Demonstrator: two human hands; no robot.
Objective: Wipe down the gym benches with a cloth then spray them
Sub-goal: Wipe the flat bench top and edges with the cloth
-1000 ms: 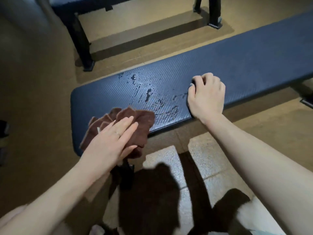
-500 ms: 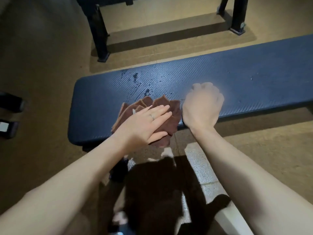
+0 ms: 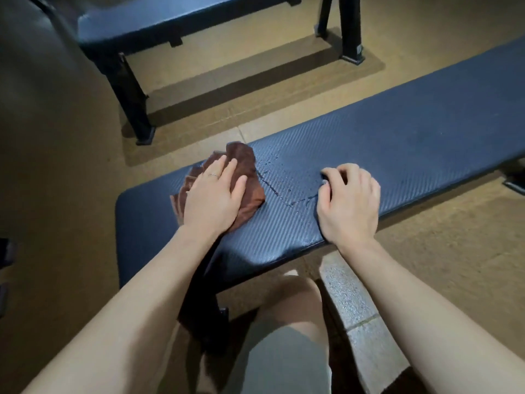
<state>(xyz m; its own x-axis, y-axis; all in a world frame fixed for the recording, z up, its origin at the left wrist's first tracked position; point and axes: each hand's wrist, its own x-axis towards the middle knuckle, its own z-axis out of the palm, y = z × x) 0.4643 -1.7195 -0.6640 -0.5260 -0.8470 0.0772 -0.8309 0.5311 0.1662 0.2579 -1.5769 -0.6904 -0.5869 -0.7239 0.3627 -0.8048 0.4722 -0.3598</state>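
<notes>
A dark blue padded gym bench [image 3: 397,155] runs across the view from lower left to upper right. On its left part lies a crumpled brown cloth [image 3: 244,169], and my left hand [image 3: 211,197] presses flat on it with straight fingers. Wet streaks [image 3: 281,191] shine on the pad between my hands. My right hand [image 3: 348,206] rests on the bench near its front edge, fingers curled under with nothing in them. No spray bottle is in view.
A second dark bench [image 3: 176,21] on black legs stands behind, across a strip of tan floor. My knee [image 3: 287,322] shows below the near bench beside a pale stone slab [image 3: 349,302]. A dark object [image 3: 7,251] sits at the left edge.
My left hand has slid the cloth from the bench's front edge toward its far side and to the left. The right hand stayed resting on the pad, and wet streaks are uncovered between the hands.
</notes>
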